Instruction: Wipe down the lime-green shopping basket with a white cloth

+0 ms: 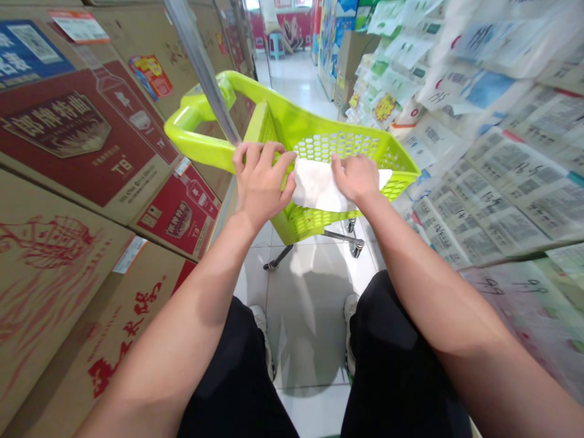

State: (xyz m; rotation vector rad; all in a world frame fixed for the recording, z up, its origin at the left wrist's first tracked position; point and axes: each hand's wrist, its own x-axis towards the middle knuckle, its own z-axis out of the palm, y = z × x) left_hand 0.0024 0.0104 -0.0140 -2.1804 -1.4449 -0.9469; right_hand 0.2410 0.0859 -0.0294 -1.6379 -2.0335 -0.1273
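A lime-green shopping cart (269, 121) with a perforated basket stands in front of me. My left hand (262, 176) grips the cart's near rim, fingers curled over it, by the foot of a metal pole (205, 67). Draped over the near side of the basket is a white wipe (317, 185); whether it is cloth or paper I cannot tell. My right hand (358, 176) is closed on this wipe, pressing it against the rim with the fingers bent over the edge. The wipe's left end lies close to my left thumb. The fingertips inside the basket are partly hidden.
Stacked cartons (68, 121) rise close on the left. On the right, shelves hold many packs of tissue-like goods (497, 182), blurred. The cart's wheeled legs (349, 240) rest on the tiled floor (310, 286). Farther down the aisle are a blue stool (276, 45) and a person.
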